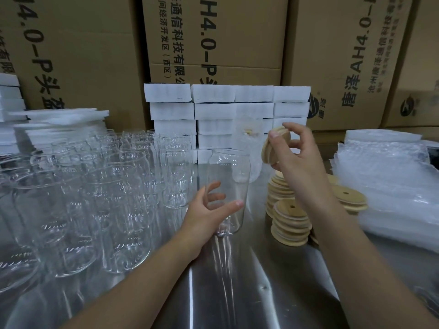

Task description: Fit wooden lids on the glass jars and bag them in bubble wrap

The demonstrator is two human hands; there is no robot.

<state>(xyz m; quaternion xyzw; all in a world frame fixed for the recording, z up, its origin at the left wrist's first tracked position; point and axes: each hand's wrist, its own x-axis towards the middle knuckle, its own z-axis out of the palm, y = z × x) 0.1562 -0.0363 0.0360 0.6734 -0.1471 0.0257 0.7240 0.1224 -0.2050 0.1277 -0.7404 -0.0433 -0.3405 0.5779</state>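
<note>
Head view: my left hand point(209, 211) wraps thumb and curled fingers round the lower body of a clear cylindrical glass jar point(229, 176). The jar's long axis is near upright, mouth uppermost. My right hand point(300, 160) pinches a round pale wooden lid point(268, 150) by its rim. The lid is tilted almost on edge, just right of the mouth and slightly above it. It needs levelling, then travel leftward.

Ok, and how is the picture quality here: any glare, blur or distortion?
In the head view, wide-angle distortion tilts the cardboard boxes at the edges; glare streaks the steel table; the right hand with its wooden lid is slightly motion-blurred; the glass jar in the left hand looks faint against the white foam blocks.
</note>
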